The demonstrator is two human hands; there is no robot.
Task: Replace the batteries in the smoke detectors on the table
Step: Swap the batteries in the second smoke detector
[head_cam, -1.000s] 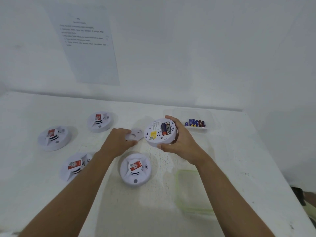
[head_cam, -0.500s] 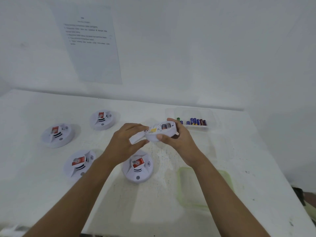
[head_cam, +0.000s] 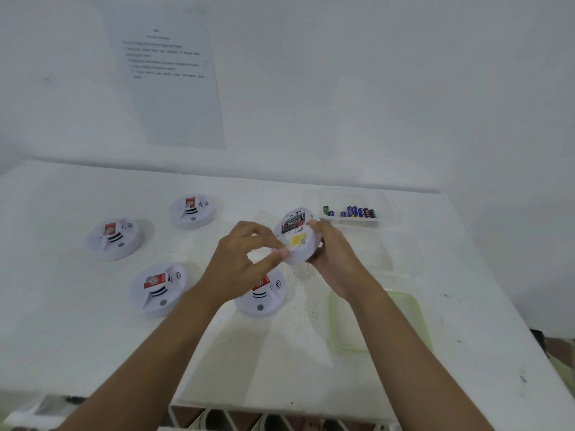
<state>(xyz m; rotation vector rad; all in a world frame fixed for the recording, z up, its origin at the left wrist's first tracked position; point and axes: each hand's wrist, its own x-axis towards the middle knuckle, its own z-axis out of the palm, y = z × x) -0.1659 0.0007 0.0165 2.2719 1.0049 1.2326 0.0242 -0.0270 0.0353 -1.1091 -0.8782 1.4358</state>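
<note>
Four smoke detectors point(head_cam: 115, 239) lie face up on the white bench point(head_cam: 77, 343), each with a red label on top: two toward the back left and two nearer the person, the nearest detector point(head_cam: 264, 301) partly hidden behind the left hand point(head_cam: 242, 265). A fifth detector point(head_cam: 301, 251) is held up off the bench between both hands, tilted so that its underside faces the camera. Its battery bay lies open at the top, with a black battery point(head_cam: 292, 224) seated in it, and a small yellow sticker point(head_cam: 297, 241) sits just below. The right hand point(head_cam: 337, 259) grasps this detector from the right and from behind, with the thumb on the upper right rim. The left hand has its fingers curled, and the thumb and forefinger pinch the lower left rim of the same detector. At the back right of the bench stands a clear plastic tray point(head_cam: 385, 203), just beyond the held detector. Loose batteries point(head_cam: 357, 212) are lined up along the tray's front wall, mostly blue, with a green one at the left end. A clear lid with a green rim point(head_cam: 333, 321) lies flat on the bench, just beside the right forearm. A printed sheet point(head_cam: 168, 88) hangs on the white wall behind the bench, its text too small to read.
</note>
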